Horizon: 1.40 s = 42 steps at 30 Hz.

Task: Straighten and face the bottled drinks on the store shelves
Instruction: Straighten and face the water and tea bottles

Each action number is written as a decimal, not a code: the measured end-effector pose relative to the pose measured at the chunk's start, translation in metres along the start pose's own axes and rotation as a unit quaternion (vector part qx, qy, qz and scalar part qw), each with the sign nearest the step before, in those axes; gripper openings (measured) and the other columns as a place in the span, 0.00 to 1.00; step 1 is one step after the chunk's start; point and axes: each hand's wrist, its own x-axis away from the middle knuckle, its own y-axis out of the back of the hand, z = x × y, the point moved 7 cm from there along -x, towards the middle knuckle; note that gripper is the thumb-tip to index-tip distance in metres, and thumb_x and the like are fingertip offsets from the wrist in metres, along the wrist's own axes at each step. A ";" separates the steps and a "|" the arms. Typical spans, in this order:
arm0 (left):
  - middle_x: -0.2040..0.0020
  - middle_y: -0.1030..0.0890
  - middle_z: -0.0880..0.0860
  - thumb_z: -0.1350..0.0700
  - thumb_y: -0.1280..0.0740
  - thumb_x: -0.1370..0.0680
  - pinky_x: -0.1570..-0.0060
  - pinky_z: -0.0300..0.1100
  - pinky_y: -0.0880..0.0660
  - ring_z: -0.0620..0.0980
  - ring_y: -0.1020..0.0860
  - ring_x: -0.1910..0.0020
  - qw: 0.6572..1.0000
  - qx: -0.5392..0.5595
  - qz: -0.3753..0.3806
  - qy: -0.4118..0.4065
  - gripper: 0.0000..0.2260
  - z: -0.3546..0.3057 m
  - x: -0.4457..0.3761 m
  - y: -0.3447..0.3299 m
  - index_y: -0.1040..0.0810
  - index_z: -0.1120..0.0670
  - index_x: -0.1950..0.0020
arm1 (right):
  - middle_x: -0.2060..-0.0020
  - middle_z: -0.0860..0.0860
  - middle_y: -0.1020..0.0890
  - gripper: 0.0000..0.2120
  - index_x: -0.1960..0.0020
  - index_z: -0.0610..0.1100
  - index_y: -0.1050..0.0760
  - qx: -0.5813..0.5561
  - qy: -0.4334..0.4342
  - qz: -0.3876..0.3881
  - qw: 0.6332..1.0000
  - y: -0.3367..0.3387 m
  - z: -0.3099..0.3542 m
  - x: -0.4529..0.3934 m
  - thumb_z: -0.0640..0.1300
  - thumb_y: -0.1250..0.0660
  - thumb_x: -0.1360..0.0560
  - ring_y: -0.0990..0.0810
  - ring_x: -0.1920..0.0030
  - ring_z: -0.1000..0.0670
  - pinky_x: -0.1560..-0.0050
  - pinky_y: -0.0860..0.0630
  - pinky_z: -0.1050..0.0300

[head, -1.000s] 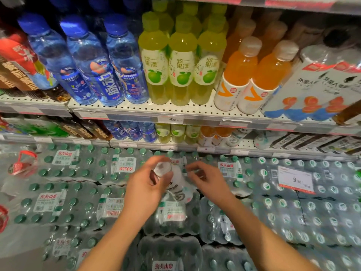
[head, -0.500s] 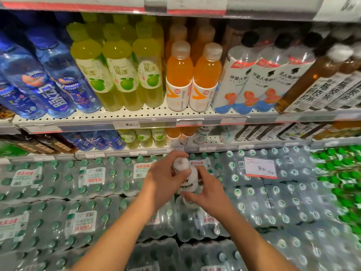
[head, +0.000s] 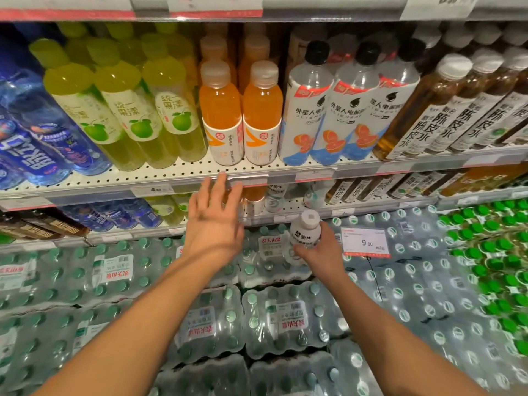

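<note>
Here, right hand (head: 321,254) gripping a small white-capped bottle (head: 305,230), left hand (head: 213,221) spread open, fingertips seemingly at the shelf edge (head: 285,177), orange drinks (head: 241,115) above.

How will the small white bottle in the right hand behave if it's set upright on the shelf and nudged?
The small white bottle is short and squat with a wide cap, so it probably stands fairly steadily. Its round body would likely roll if it tipped. The right hand holds it in a one-handed grip, suggesting it is light; the glossy label may be slick.
</note>
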 end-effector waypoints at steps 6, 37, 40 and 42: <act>0.17 0.56 0.55 0.46 0.33 0.24 0.22 0.63 0.52 0.61 0.59 0.19 0.999 -0.027 0.022 0.012 0.40 0.006 -0.007 -0.010 0.52 0.48 0.17 | 0.52 0.52 0.19 0.25 0.43 0.49 0.28 -0.017 -0.002 -0.036 0.999 0.009 0.001 -0.033 0.38 0.20 0.33 0.22 0.53 0.53 0.59 0.31 0.67; 0.21 0.40 0.56 0.44 0.33 0.30 0.36 0.62 0.28 0.63 0.45 0.22 0.998 -0.065 0.006 0.004 0.41 0.016 -0.014 -0.016 0.43 0.49 0.19 | 0.43 0.37 0.17 0.33 0.33 0.37 0.33 0.142 0.031 -0.067 0.987 -0.013 0.001 -0.126 0.41 0.20 0.31 0.18 0.46 0.33 0.51 0.23 0.45; 0.20 0.41 0.56 0.43 0.34 0.30 0.36 0.61 0.28 0.63 0.45 0.22 0.998 -0.070 0.007 0.004 0.41 0.015 -0.014 -0.016 0.44 0.48 0.18 | 0.33 0.38 0.25 0.34 0.33 0.38 0.29 0.215 0.062 -0.085 0.971 -0.015 0.002 -0.125 0.41 0.18 0.34 0.19 0.44 0.32 0.51 0.21 0.43; 0.20 0.41 0.56 0.43 0.34 0.29 0.36 0.62 0.28 0.63 0.45 0.22 0.997 -0.074 0.006 0.004 0.41 0.015 -0.014 -0.016 0.44 0.49 0.18 | 0.33 0.39 0.26 0.33 0.32 0.39 0.28 0.235 0.065 -0.092 0.965 -0.015 0.003 -0.125 0.42 0.18 0.33 0.20 0.44 0.33 0.51 0.20 0.42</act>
